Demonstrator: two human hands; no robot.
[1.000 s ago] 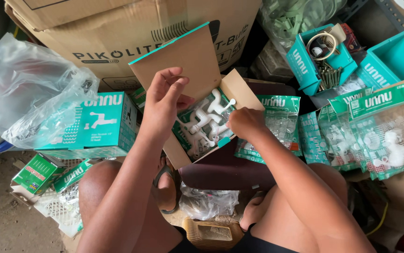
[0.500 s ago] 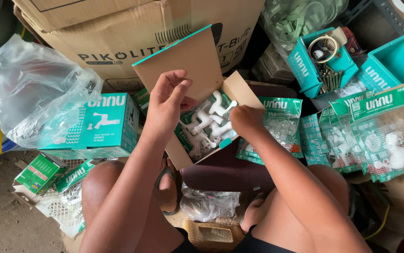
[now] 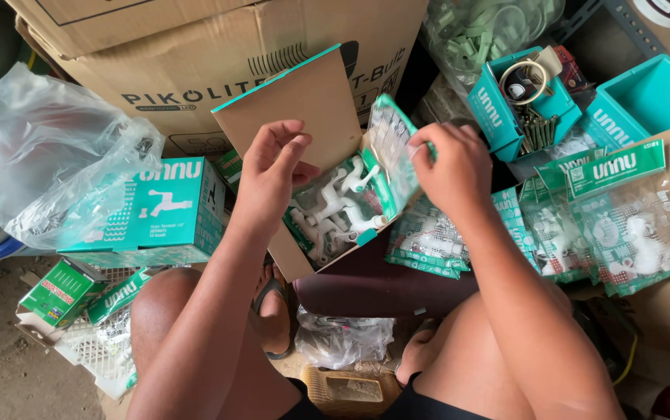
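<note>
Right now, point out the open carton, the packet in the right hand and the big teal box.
open carton (image 3: 304, 105), head view, on its raised brown flap.
packet (image 3: 391, 152), head view, on its clear front.
big teal box (image 3: 168, 204), head view, on its top face.

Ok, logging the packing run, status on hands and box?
Left hand steadies open brown cardboard box. Right hand pinches clear green-edged plastic packet at box mouth. White plastic taps inside. Nothing blocking.
</note>
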